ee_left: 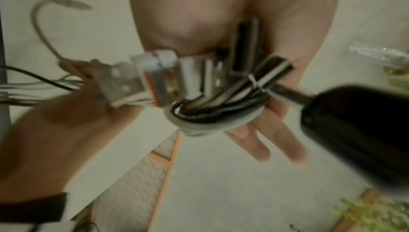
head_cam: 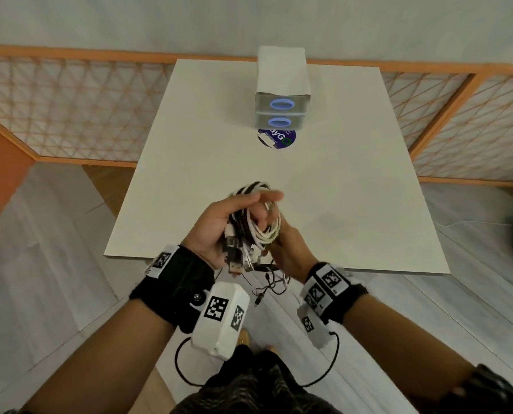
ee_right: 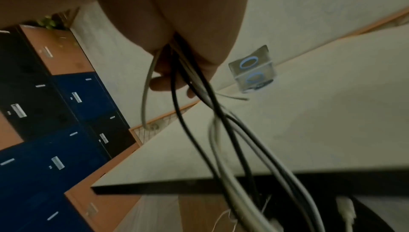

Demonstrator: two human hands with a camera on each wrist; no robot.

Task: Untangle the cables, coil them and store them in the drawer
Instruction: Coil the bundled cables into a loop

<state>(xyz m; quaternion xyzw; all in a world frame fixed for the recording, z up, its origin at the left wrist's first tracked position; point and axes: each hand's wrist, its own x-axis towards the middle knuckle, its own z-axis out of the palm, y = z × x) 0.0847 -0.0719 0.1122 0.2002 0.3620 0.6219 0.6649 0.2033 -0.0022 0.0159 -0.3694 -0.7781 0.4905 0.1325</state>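
Head view: coiling step in hand. Left hand (head_cam: pixel 219 225) cradles the cables (head_cam: pixel 256 225), fingers loosely curled round the bundle; right hand (head_cam: pixel 288 246) grips it from beside. Drawer box (head_cam: pixel 282 113) stands shut, well apart on the table (head_cam: pixel 353 180).

Left wrist view: plugs (ee_left: pixel 159 78) bunched in the palm, blurred.

Right wrist view: fingers (ee_right: pixel 159 83) pinch the loose strands, probably. Next: gather the hanging tails, open a drawer.

Black and white cables (head_cam: pixel 250 225), white table (head_cam: pixel 324 186), blue-ringed translucent drawers (head_cam: pixel 282 113), orange-framed lattice screen (head_cam: pixel 70 115).
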